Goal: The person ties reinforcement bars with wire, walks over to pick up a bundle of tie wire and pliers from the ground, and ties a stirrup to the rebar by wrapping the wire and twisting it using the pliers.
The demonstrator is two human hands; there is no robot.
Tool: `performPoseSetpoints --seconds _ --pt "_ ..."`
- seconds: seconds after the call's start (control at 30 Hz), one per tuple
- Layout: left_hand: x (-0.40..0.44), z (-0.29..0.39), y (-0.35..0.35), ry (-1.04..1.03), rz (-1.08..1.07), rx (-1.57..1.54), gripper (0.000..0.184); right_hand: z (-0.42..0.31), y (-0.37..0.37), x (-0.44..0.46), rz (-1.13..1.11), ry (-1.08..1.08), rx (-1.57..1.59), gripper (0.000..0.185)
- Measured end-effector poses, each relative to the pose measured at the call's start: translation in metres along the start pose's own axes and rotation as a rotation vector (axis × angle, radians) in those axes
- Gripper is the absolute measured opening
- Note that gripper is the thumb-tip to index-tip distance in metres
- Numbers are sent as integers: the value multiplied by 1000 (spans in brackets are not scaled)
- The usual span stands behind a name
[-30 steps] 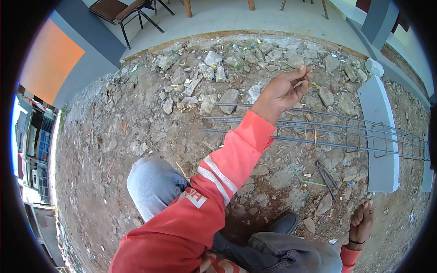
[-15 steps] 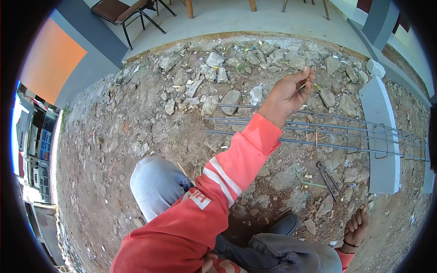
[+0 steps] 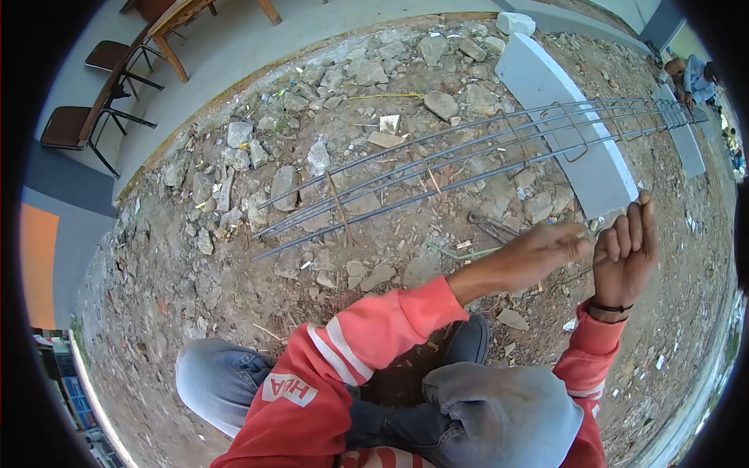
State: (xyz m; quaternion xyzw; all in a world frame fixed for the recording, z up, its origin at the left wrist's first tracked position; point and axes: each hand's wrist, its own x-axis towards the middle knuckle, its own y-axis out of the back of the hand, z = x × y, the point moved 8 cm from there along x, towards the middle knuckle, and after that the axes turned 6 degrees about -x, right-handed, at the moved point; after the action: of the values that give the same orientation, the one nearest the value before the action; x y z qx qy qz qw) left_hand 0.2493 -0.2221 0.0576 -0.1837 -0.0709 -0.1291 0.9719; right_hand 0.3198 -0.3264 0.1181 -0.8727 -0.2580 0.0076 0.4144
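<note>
My left hand point(image 3: 542, 253) is closed, fingers curled and slightly blurred, just left of my right hand. Thumb and fingertips are pinched together on my right hand point(image 3: 624, 248), which is raised below the grey board's lower end. Anything within either grip is too small to make out. A cage of steel bars point(image 3: 460, 150) with thin square ties stretches across the ground and over the pale grey board point(image 3: 569, 117). Beside my left hand, partly behind it, lie metal pincers point(image 3: 493, 228) next to a green strip point(image 3: 460, 253).
Rubble and stones point(image 3: 441, 105) cover the ground around the bars. A second grey board point(image 3: 684, 140) supports the cage's far end, where other people point(image 3: 698, 82) are near it. Chairs point(image 3: 69, 127) and a wooden table point(image 3: 175, 17) stand on the raised floor.
The view has turned rightward, bringing the cage's far end and people into sight. My left hand has left the space over the bars and come down beside my right hand, which is higher in view.
</note>
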Motion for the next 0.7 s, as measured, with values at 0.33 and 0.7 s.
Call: performPoseSetpoints --seconds 0.33,0.7 --pt "-9 59 52 19 18 619 26 -207 176 -65 944 245 -1594 30" --pt "-24 18 61 489 -384 696 26 17 1 -102 -295 382 -1867 40"
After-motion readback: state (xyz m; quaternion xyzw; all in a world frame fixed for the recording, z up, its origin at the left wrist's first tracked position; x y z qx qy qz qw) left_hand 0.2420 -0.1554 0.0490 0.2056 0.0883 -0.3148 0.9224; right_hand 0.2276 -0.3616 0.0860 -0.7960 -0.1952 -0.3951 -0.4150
